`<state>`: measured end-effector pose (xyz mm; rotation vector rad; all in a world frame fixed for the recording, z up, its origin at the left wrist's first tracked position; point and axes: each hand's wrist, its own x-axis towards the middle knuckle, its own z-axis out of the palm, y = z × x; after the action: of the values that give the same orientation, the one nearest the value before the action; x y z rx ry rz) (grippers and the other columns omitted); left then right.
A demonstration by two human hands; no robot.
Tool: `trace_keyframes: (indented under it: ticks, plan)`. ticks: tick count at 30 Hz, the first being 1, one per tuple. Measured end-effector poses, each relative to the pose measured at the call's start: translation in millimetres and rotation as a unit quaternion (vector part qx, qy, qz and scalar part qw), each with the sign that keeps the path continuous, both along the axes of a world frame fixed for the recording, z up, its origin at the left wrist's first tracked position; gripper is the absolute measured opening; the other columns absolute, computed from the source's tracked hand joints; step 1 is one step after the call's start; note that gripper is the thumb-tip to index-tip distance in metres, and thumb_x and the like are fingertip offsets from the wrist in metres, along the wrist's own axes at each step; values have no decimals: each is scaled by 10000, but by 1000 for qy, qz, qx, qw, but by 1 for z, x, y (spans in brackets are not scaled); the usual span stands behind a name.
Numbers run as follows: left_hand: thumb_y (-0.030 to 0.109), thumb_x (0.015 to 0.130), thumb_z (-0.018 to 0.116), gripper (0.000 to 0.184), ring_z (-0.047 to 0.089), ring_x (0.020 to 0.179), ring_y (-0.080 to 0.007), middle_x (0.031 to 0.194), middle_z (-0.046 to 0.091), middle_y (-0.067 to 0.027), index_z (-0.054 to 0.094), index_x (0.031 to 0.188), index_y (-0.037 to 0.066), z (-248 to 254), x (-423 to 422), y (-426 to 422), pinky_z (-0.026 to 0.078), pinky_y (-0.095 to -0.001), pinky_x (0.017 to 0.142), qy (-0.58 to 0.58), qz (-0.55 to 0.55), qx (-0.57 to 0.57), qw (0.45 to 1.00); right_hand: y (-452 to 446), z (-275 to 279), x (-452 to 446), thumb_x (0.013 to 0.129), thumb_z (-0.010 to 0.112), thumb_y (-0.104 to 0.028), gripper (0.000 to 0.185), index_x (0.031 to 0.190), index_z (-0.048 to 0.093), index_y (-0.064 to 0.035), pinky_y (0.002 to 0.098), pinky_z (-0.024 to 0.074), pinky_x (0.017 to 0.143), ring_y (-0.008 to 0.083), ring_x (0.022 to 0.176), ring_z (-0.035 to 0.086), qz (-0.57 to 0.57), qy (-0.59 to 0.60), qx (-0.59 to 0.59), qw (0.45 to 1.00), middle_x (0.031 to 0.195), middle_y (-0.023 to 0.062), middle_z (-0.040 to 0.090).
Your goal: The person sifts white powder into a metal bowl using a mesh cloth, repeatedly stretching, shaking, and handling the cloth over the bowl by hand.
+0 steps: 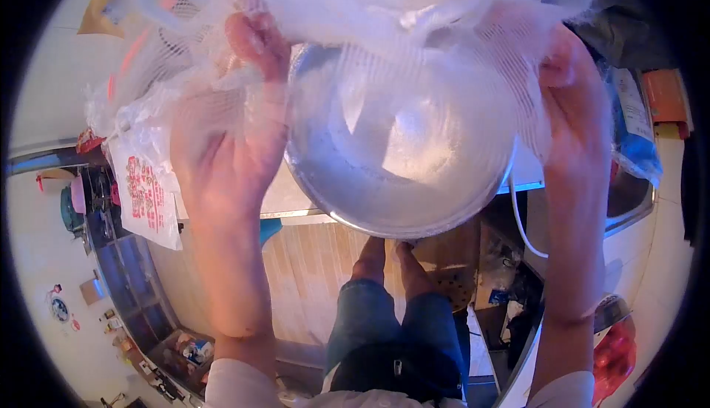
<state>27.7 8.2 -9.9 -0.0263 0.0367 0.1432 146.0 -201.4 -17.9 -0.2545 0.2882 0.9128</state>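
A sheer white gauze cloth [355, 9], motion-blurred, is spread across the top of the view between my two hands. My left hand [237, 127] is raised at the left, its fingertips closed on the cloth, with part of the mesh draped over the palm. At the right, my right hand [569, 97] grips the other side, its fingers partly hidden behind the mesh. Below and between them stands a shiny metal bowl [403, 219] at the counter's front edge. The cloth hangs over the bowl's far part. White powdery residue seems to coat its inner wall.
A white plastic bag with red print [144, 194] hangs over the counter edge at left. A white cable [518, 216] loops down right of the bowl. Further right are a blue-and-white package [636, 127], a sink edge [629, 216] and a red bag [615, 356].
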Motion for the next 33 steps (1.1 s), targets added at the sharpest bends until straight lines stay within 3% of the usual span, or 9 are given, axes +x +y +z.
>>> trace_keyframes:
  ticks: [7,10,15,19,22,25,29,31,33]
  plan:
    - [52,794,280,273,458,933,-265,1015,438,-208,368,1016,-81,-12,8,7,376,-363,826,-128,-88,-9,988,17,14,-10,766,366,-53,180,922,423,18,233,452,555,127,658,470,59,28,222,973,742,74,462]
    - [97,791,367,254,476,840,-233,911,490,-149,419,978,-67,-1,5,5,400,-337,762,-14,-49,-98,994,18,-4,-7,782,374,-108,215,953,427,12,278,458,604,190,749,496,71,10,240,968,830,128,492]
    - [54,796,301,272,473,893,-254,989,452,-189,367,1013,-95,8,-5,-6,401,-317,799,16,6,-86,996,18,-5,-6,781,380,-129,237,957,429,22,317,457,623,223,756,502,117,-14,190,975,866,142,504]
    - [40,794,292,279,453,928,-276,1018,429,-208,350,1026,-105,-25,2,5,396,-306,816,-74,-34,-10,997,22,-26,2,772,384,-105,248,964,421,48,331,441,691,222,783,504,134,-6,182,974,893,142,500]
    - [33,790,287,287,434,952,-280,1028,416,-217,341,1033,-109,-9,-16,-4,390,-321,827,25,78,-23,996,18,-7,-7,760,386,-56,241,968,423,59,317,414,751,205,814,505,116,-52,132,983,896,137,508]
    - [35,793,282,291,430,960,-289,1031,412,-228,332,1040,-111,-13,-16,0,383,-337,834,17,29,-101,994,20,3,-9,764,382,-55,217,948,434,49,286,421,718,187,785,514,112,-79,101,985,872,125,515]
    - [33,791,284,306,427,966,-297,1039,403,-239,309,1059,-113,-10,-17,-4,386,-348,831,39,105,12,994,25,-5,-9,782,375,-90,184,899,453,27,237,456,614,166,705,532,129,-71,81,986,827,108,521]
    - [36,795,282,308,428,966,-292,1043,401,-239,303,1062,-116,-8,-15,-4,386,-343,832,48,94,13,994,27,-15,-2,795,348,-91,191,891,462,27,248,469,630,164,706,544,163,-65,90,980,832,116,532]
    - [45,792,297,301,435,949,-278,1027,412,-227,318,1049,-109,-8,-15,0,387,-333,818,53,87,9,995,21,-8,-10,794,297,-108,292,993,357,96,301,485,646,245,772,536,105,-126,85,983,938,209,468]
